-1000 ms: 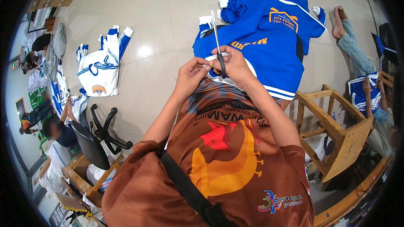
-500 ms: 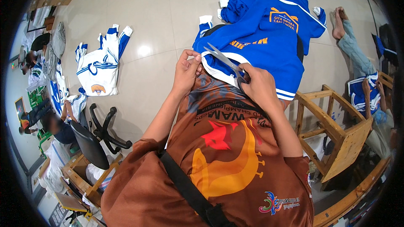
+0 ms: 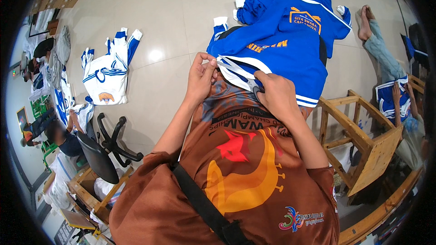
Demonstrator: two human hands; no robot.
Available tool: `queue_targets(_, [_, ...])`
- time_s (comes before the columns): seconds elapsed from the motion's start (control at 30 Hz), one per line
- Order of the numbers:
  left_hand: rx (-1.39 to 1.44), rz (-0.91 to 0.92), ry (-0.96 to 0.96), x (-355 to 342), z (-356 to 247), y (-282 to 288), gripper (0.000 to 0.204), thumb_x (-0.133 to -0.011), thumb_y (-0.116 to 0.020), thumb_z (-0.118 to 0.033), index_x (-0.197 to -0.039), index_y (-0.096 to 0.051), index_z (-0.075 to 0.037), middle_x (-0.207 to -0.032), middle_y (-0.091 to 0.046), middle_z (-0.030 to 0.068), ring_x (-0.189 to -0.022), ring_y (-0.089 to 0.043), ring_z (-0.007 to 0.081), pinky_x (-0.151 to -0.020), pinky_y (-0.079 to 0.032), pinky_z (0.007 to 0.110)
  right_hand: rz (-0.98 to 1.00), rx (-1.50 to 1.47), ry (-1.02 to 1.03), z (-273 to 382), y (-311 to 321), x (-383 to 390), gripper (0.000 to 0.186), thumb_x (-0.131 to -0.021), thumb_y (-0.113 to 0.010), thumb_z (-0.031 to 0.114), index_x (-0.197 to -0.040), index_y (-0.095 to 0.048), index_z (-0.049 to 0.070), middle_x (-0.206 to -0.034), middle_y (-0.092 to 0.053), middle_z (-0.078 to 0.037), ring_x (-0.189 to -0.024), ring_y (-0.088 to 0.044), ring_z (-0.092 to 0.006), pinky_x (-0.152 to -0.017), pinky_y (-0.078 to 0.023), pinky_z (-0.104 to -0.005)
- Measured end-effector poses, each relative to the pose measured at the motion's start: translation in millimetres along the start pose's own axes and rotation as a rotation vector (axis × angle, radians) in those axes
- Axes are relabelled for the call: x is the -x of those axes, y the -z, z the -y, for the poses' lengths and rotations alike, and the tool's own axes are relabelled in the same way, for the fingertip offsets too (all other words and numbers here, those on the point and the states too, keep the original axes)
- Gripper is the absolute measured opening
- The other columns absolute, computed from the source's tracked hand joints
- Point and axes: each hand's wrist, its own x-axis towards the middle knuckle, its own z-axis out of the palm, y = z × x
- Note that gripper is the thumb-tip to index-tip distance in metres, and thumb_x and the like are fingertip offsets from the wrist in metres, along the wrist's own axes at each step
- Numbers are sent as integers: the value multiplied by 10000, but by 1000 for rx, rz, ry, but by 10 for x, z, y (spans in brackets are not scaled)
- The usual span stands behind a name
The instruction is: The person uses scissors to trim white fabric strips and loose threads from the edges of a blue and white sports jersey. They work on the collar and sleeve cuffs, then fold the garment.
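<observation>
The floor (image 3: pixel 175 22) is stretching out ahead of you. The blue shirt (image 3: pixel 295 70) is lying at your lap, its white-edged opening facing you. Your left hand (image 3: pixel 202 75) is pinching that edge; your right hand (image 3: pixel 278 93) is gripping the scissors (image 3: pixel 237 69), their blades pointing toward your left fingertips.

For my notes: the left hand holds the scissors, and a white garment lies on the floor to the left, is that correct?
Not quite: the head view shows the right hand holding the scissors. A white garment does lie on the floor to the left.
</observation>
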Motion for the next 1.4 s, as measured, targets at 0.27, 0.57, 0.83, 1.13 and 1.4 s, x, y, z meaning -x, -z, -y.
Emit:
queue_targets(0.27, [-119,-3,-88,39,5,-41,106,-1100,-598,-170,-1088,-542,-80,-719,-566,-38,-648,-491,28,-574,-387,209,-160,14,111,62,-108,-103,240,-833,-755,151,-1034,-654,65,-808,-683,-165,-794,-710,-379,-705,-556,-500])
queue_targets(0.57, [-228,-48,-131,56,-41,-70,117,-1087,-623,-158,-1053,-564,-63,-714,-589,-40,-657,-508,24,-597,-412,210,-291,48,201,108,-198,-227,224,-826,-723,119,-1036,-672,60,-810,-669,-150,-794,-709,-351,-690,-555,-474])
queue_targets(0.83, [-205,-67,-43,95,-133,-50,152,-1104,-589,-197,-1041,-553,-64,-712,-600,-22,-666,-525,36,-594,-421,220,-246,48,162,75,-207,-224,247,-831,-725,129,-1068,-684,72,-807,-662,-144,-792,-705,-340,-709,-554,-465])
queue_targets(1.13, [-1282,-649,-476,-39,448,1263,383,-1023,-672,-220,-1331,-548,-29,-969,-744,203,-877,-725,348,-786,-567,449,-460,-172,-368,-351,352,161,378,-821,-815,137,-1182,-706,98,-922,-738,-139,-840,-737,-315,-738,-568,-430])
queue_targets(1.4, [-835,-21,-717,22,-224,-15,122,-958,-688,-51,-1066,-742,-38,-964,-738,111,-926,-710,274,-804,-551,383,-511,-296,-480,-583,232,565,384,-819,-883,141,-1154,-708,75,-825,-722,-83,-751,-712,-198,-709,-565,-351])
